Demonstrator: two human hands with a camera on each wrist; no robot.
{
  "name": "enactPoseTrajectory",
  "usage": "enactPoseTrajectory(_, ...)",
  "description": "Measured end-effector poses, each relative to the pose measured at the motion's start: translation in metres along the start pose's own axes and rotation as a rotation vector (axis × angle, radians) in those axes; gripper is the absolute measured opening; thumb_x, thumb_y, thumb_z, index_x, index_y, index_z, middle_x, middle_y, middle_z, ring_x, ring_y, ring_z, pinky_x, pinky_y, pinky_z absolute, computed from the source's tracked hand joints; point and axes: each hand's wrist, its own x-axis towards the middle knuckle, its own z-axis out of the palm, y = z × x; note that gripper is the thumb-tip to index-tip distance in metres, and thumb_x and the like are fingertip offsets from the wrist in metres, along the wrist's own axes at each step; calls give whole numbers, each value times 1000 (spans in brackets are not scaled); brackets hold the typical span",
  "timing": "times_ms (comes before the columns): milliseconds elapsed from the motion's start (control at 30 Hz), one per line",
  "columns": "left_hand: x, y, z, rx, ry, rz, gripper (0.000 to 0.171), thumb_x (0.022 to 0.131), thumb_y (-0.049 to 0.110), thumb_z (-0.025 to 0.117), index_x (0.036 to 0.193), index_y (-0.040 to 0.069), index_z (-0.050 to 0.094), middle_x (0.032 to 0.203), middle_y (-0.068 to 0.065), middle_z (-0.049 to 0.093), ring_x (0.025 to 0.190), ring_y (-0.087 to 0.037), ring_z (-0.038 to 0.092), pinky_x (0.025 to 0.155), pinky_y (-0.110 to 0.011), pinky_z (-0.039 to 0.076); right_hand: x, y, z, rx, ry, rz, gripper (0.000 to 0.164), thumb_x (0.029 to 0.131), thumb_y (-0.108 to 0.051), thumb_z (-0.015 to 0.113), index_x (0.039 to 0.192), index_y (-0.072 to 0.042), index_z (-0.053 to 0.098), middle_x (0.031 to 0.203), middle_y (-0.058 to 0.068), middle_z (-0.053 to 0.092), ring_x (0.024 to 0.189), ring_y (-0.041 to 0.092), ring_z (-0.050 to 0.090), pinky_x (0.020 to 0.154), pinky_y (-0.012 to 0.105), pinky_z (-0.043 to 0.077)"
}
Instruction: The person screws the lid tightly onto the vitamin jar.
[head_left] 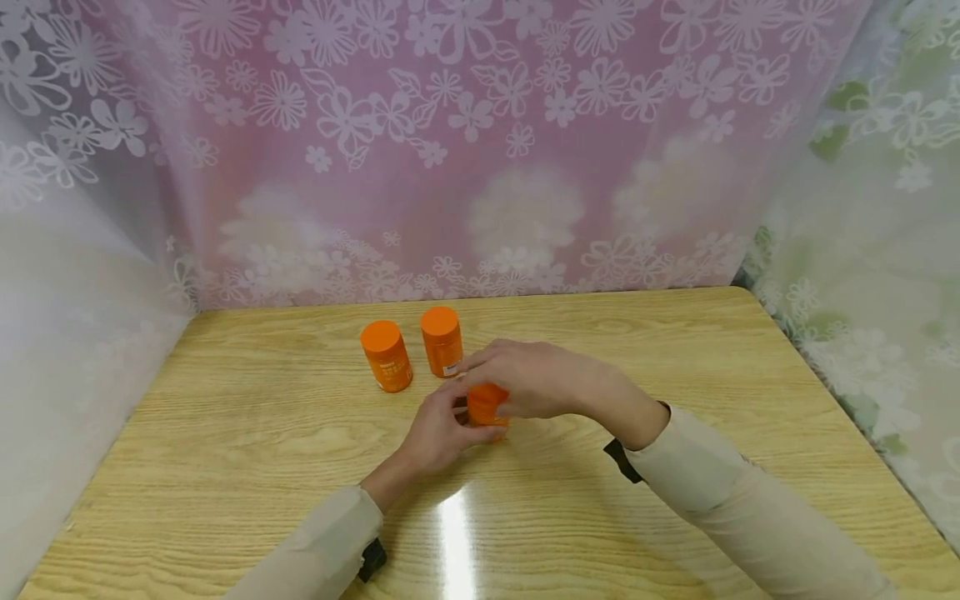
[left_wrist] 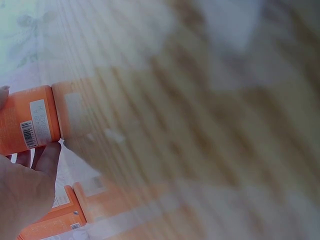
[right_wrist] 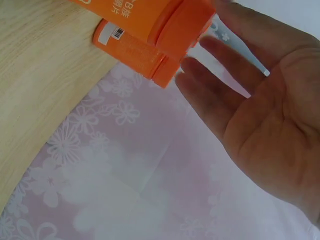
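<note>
An orange plastic supplement bottle [head_left: 486,408] stands on the table in front of the person. My left hand [head_left: 435,429] grips the bottle's body low down, thumb on the near side. From above and the right, my right hand [head_left: 543,379] holds the orange lid [right_wrist: 185,27] between thumb and fingers. The lid sits on the bottle. In the left wrist view, a white label with a barcode [left_wrist: 29,134] shows on the held bottle above the fingers. Two similar capped bottles stand just behind, one at the left [head_left: 387,358] and one nearer the hands [head_left: 442,343].
The wood-grain table [head_left: 247,433] is glossy and reflects a bright light strip near the front. A pink flowered curtain [head_left: 420,183] hangs along its back edge. Pale flowered curtains close off the left and right sides.
</note>
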Motion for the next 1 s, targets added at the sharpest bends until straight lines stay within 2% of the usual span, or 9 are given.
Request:
enactPoseTrajectory(167,-7,25,-4,2,-5,3,54,79,8,78,127,5,54,120,-5,57,107,-21,59,89,-37,50,4,3,2,42,21,-52,35,83,-1,72,114,-17,69,114,-4,65,104,17,57,91,32,46)
enactPoseTrajectory(333,-8,32,-6,-2,-7,-14,54,80,6,78,128,5,54,118,-4,58,105,-20,59,90,-37,50,8,-6,8,-52,88,112,29,85,-17,74,113,-15,69,101,-1,64,87,16,59,83,33,47)
enactPoseTrajectory(400,-6,27,-5,0,-4,-6,53,79,7,78,127,6,55,117,-4,58,105,-20,59,90,-38,49,9,-12,12,-118,120,199,25,86,-26,73,107,-13,70,92,-1,61,79,16,57,79,34,48)
enactPoseTrajectory(533,-1,7,-1,0,1,-8,50,78,13,80,123,10,57,116,-1,56,105,-18,57,91,-38,49,12,-19,22,-217,201,345,33,87,-42,68,92,-10,65,78,-1,52,64,14,51,61,29,47)
enactPoseTrajectory(700,2,-7,-1,-8,-2,-1,51,77,22,81,122,15,58,116,2,56,105,-13,58,89,-33,50,10,-22,30,-258,260,413,46,89,-53,61,97,-8,64,84,2,55,68,17,54,57,30,50)
enactPoseTrajectory(800,1,-9,-1,13,-1,12,52,77,26,82,122,17,57,112,2,57,96,-12,59,81,-28,52,7,-18,28,-220,237,374,51,88,-57,59,114,-13,65,104,6,60,88,22,58,69,36,53)
enactPoseTrajectory(867,1,-9,-1,15,0,9,55,77,26,81,124,17,55,113,3,57,97,-12,59,81,-28,52,4,-13,23,-182,182,291,51,86,-53,64,125,-20,62,123,5,57,107,26,55,79,41,52)
enactPoseTrajectory(933,2,-10,-1,15,-1,6,57,78,26,81,127,16,54,116,2,57,98,-13,59,82,-28,52,2,-8,17,-128,115,170,49,86,-38,71,131,-26,58,138,2,49,122,25,46,89,42,48)
enactPoseTrajectory(1000,2,-8,-1,-13,-4,-1,61,78,22,81,131,14,51,122,1,56,107,-13,58,89,-31,50,1,-4,12,-69,54,65,46,85,-18,74,128,-26,61,141,-2,47,128,23,41,95,41,45)
